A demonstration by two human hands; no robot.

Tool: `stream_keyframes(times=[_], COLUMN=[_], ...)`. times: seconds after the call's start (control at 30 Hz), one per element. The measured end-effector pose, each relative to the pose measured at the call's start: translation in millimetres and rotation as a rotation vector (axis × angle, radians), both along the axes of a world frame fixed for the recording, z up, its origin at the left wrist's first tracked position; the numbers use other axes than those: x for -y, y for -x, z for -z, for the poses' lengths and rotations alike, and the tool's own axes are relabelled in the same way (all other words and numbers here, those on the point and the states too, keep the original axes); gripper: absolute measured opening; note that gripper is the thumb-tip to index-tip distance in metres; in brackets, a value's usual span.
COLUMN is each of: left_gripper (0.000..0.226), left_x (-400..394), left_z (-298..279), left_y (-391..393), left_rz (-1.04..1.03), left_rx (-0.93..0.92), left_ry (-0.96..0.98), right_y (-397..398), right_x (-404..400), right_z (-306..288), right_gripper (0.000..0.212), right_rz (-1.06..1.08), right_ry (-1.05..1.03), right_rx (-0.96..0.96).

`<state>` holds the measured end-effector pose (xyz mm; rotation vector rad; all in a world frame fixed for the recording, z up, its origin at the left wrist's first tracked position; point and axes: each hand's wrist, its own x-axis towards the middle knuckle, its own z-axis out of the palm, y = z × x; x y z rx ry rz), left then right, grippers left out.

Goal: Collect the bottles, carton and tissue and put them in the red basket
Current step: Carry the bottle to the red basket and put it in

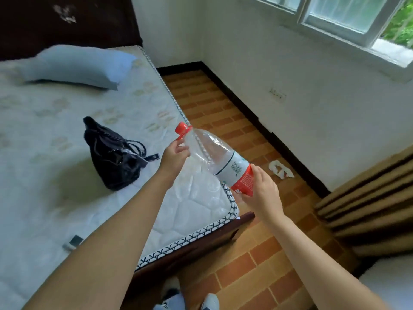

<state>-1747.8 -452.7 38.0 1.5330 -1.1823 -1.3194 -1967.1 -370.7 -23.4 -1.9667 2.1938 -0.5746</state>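
Observation:
A large clear plastic bottle [214, 153] with a red cap and a red-and-white label is held slanted over the mattress corner. My left hand [173, 156] grips it near the neck, just below the cap. My right hand [261, 186] grips its lower end around the red label. A crumpled white tissue [281, 169] lies on the brick-patterned floor near the dark skirting board, to the right of the bottle. No red basket or carton is in view.
A bed with a white mattress [55, 135] fills the left, with a blue pillow [78, 66] and a black handbag [116, 155] on it. A small dark object [72, 242] lies near the mattress's front. Striped brown curtain [371, 209] hangs at right below the window.

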Motion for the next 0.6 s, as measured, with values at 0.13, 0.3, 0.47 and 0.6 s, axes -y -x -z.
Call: stream_keyframes(times=[0.13,0.3,0.47,0.6], left_gripper=[0.038,0.039,0.041,0.043], left_x=[-24.1,-68.4,-127.8,-183.0], left_z=[-2.0,-9.0,-12.1,-14.9], left_y=[-81.7,-176.0,-270.4,-339.4], left_rz=[-0.229,-0.493,-0.703,-0.836], left_rx=[-0.009,0.017,0.037,0.019], left_ry=[0.017,0.058,0.073,0.071], right_y=[-67.1,-163.3,-263.4,-343.8], right_x=[26.3,39.0,30.9,7.6], right_z=[-1.9,-4.0,-11.7,-16.1], right_gripper=[0.085,0.084,0.086,0.086], right_rz=[-0.27,-0.508,-0.725,-0.876], right_ry=[0.032,0.024,0.027,0.031], right_rx=[0.026,0.049,0.031,0.016])
